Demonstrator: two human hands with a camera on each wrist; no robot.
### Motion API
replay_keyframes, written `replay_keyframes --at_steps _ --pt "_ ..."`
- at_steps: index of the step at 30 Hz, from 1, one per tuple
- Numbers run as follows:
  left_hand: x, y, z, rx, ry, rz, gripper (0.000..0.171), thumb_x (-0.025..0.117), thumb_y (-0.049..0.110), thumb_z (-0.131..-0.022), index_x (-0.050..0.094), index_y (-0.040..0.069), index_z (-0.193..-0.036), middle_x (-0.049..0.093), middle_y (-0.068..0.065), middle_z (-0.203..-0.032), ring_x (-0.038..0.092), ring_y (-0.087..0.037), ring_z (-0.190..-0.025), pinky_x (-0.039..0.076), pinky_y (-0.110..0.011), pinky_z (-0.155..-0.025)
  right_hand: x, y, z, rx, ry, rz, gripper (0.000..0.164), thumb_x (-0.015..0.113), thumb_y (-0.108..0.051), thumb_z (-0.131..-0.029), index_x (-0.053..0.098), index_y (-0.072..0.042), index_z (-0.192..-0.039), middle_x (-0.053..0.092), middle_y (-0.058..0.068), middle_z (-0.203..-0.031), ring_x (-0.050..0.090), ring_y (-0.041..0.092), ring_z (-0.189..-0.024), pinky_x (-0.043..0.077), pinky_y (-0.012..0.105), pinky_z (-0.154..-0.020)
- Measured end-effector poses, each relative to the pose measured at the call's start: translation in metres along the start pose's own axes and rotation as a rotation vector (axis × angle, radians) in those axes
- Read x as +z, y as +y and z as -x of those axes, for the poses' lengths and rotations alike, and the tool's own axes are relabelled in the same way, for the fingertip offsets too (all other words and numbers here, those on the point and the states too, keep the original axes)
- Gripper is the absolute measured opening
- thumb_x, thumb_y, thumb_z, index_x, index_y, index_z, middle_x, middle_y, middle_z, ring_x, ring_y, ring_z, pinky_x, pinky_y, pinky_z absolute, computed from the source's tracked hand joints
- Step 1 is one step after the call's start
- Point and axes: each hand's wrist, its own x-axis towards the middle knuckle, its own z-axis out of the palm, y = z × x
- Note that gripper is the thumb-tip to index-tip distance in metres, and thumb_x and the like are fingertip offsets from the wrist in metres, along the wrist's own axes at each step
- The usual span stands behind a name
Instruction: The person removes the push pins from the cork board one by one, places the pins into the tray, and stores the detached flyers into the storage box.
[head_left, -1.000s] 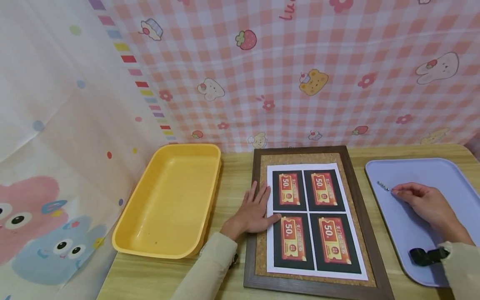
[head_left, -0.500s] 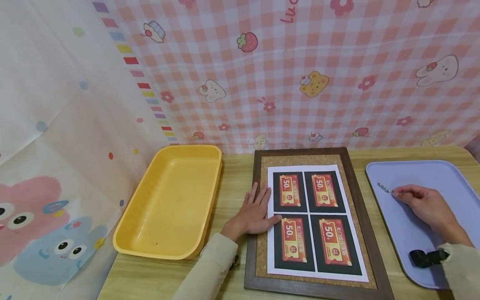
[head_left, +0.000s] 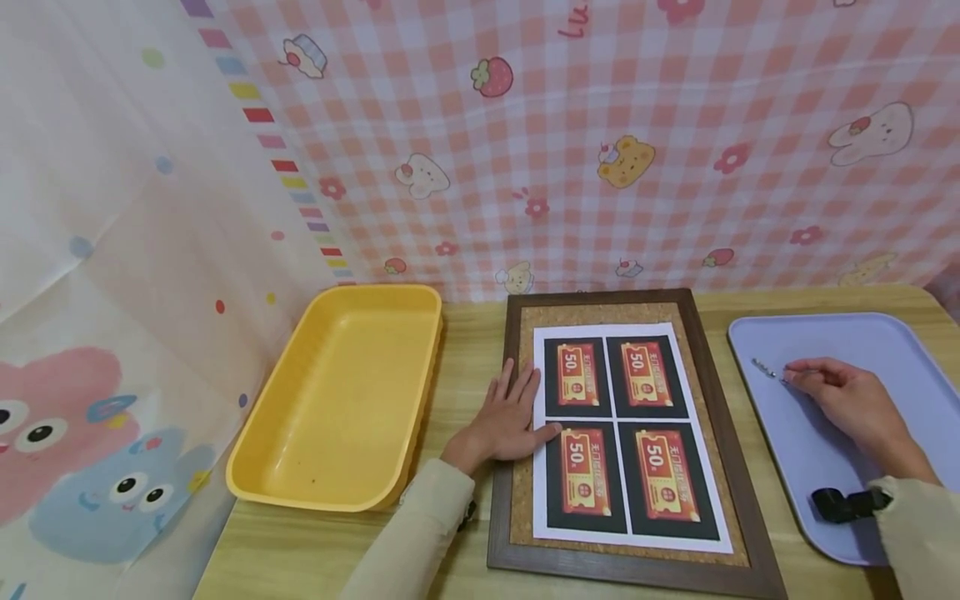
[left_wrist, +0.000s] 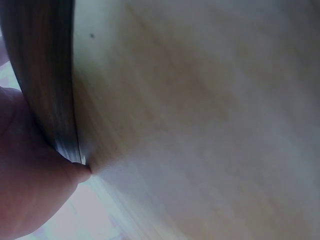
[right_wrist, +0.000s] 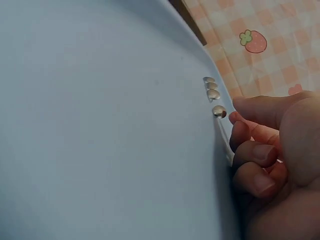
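A brown-framed cork board (head_left: 592,316) lies on the table, with a white sheet (head_left: 585,417) of red and yellow "50" coupons on it. My left hand (head_left: 504,421) rests with straight fingers over the frame's left side, the thumb touching the sheet. In the left wrist view, part of the hand lies against the dark frame (left_wrist: 42,60). Over the lilac tray (head_left: 832,337), my right hand (head_left: 847,408) has its fingertips beside a short row of silver thumbtacks (head_left: 763,367). In the right wrist view, one thumbtack (right_wrist: 219,111) sits nearest the fingertips; whether they pinch one is unclear.
A deep yellow tray (head_left: 337,400) stands left of the board. On the right wrist a black device (head_left: 847,504) is strapped, above the lilac tray. Behind the table hangs a pink checked cloth (head_left: 525,150).
The right fingertips have shifted slightly away from the end of the thumbtack row, leaving a small gap. The left hand stays on the board; the head view shifts slightly.
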Motion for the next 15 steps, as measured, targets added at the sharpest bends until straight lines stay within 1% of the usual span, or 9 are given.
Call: replay_keyframes --at_steps 1,3,6,11,15 --pt "0.0 0.0 0.0 0.0 0.0 0.0 0.09 0.04 0.063 -0.097 0.001 0.012 -0.16 -0.01 -0.002 -0.167 -0.022 -0.025 -0.15 -0.001 -0.048 -0.123 0.0 -0.001 0.0 0.001 0.001 -0.008 0.047 0.053 -0.04 -0.101 0.065 0.0 -0.122 0.055 -0.03 -0.085 0.04 -0.013 -0.08 0.036 0.02 -0.066" --pt "0.0 0.0 0.0 0.001 0.0 -0.002 0.09 0.04 0.063 -0.097 0.001 0.012 -0.16 -0.01 -0.002 -0.167 -0.022 -0.025 -0.15 -0.001 -0.048 -0.123 -0.001 -0.002 0.001 0.003 0.0 -0.028 0.045 0.054 -0.038 -0.101 0.063 0.001 -0.123 0.055 -0.03 -0.078 0.043 -0.008 -0.075 0.037 0.019 -0.062" --pt "0.0 -0.001 -0.001 0.002 0.002 -0.006 0.09 0.04 0.063 -0.097 0.001 0.012 -0.16 -0.01 -0.002 -0.167 -0.022 -0.025 -0.151 0.0 -0.048 -0.123 -0.003 -0.006 0.003 0.005 -0.012 -0.053 0.045 0.054 -0.036 -0.101 0.061 0.001 -0.125 0.058 -0.019 -0.073 0.046 0.0 -0.069 0.037 0.022 -0.058" --pt "0.001 -0.001 -0.001 0.002 0.003 -0.009 0.09 0.04 0.064 -0.097 0.001 0.012 -0.16 -0.01 -0.002 -0.167 -0.022 -0.025 -0.15 -0.001 -0.048 -0.123 -0.005 -0.019 0.007 -0.03 -0.019 -0.065 0.042 0.055 -0.038 -0.1 0.061 -0.003 -0.122 0.058 -0.009 -0.074 0.048 0.005 -0.066 0.039 0.026 -0.055" --pt "0.001 -0.001 -0.001 -0.002 -0.002 -0.01 0.09 0.039 0.064 -0.097 0.0 0.012 -0.16 -0.011 -0.002 -0.167 -0.024 -0.024 -0.15 -0.001 -0.048 -0.123 -0.004 -0.031 0.01 -0.069 -0.048 -0.077 0.041 0.057 -0.039 -0.1 0.062 -0.005 -0.121 0.061 -0.011 -0.079 0.051 0.004 -0.068 0.041 0.027 -0.056"
